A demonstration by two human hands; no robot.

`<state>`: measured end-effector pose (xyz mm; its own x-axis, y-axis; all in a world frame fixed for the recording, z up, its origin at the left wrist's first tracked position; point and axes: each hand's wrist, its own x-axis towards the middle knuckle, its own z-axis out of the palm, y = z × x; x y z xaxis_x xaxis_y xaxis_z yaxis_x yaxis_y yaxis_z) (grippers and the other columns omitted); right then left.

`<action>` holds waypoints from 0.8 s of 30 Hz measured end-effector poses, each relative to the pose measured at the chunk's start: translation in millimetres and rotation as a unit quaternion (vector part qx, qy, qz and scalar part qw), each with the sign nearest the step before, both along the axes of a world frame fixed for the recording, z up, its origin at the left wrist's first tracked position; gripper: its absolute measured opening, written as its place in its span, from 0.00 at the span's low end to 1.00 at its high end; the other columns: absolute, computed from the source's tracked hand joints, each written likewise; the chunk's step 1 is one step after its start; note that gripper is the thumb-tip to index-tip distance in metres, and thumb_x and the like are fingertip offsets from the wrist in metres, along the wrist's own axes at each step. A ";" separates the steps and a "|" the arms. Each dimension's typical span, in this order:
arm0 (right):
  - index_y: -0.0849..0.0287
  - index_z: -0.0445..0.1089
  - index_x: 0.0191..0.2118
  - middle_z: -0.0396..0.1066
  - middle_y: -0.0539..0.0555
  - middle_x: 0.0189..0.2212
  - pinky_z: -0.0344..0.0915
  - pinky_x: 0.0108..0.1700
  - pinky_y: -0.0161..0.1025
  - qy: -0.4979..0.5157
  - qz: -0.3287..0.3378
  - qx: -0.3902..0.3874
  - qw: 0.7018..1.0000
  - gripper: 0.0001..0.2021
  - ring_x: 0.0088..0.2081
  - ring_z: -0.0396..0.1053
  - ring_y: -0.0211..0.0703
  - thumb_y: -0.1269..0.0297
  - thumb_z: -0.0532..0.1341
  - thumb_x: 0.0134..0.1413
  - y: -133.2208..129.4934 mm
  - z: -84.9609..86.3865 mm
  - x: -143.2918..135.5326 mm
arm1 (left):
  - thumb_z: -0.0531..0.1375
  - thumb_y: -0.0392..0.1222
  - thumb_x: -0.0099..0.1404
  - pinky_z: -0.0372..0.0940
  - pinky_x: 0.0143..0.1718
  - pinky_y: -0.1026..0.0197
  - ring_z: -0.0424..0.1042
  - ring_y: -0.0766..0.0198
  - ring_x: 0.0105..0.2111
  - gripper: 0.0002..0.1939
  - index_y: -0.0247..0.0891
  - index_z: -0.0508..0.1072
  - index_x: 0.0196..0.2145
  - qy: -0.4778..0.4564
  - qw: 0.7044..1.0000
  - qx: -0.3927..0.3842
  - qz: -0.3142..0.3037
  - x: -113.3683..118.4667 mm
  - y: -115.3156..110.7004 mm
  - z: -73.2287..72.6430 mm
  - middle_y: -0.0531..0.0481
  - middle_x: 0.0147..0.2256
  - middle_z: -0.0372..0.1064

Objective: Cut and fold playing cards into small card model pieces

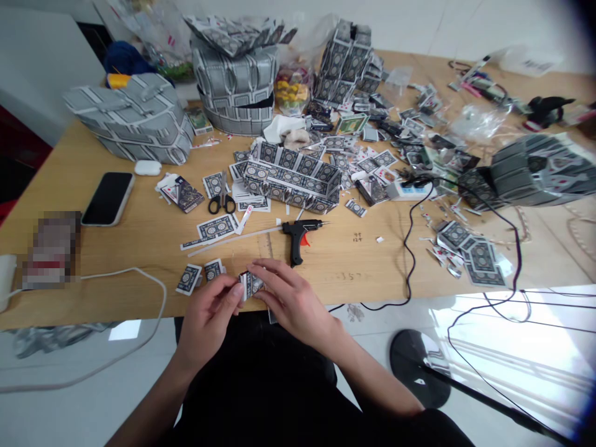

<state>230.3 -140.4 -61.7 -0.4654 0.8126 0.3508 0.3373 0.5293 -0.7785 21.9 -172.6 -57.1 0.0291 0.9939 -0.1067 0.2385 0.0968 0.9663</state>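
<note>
Between both hands, over the table's front edge, is a small folded playing card (252,284) with a dark patterned back. My left hand (210,313) pinches its left side between thumb and fingers. On its right side, the fingers of my right hand (291,298) close round the card. Two folded card pieces (189,279) lie just left of my hands. A black glue gun (298,239) with a red trigger rests on its side beyond my right hand. Black scissors (222,202) lie on cards farther back.
An open box made of cards (293,177) stands mid-table. Woven card baskets (135,118) stand at the back left. Loose cards (475,251) lie at the right, near a black cable (410,248). A phone (108,198) is on the left; a white cable (162,298) hangs over the front edge.
</note>
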 end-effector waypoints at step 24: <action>0.51 0.65 0.73 0.72 0.63 0.64 0.75 0.67 0.52 -0.014 0.013 -0.017 1.000 0.24 0.65 0.74 0.52 0.69 0.59 0.77 0.4 -4.8 0.1 | 0.61 0.50 0.77 0.68 0.31 0.65 0.70 0.66 0.26 0.15 0.40 0.76 0.34 -0.021 0.999 -0.024 -0.005 -3.1 1.7 -2.8 0.54 0.27 0.71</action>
<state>230.5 -140.0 -66.6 -0.4968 0.8107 0.3098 0.3458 0.5124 -0.7861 18.8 -170.9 -59.9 0.0447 0.9871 -0.1534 0.1983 0.1417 0.9698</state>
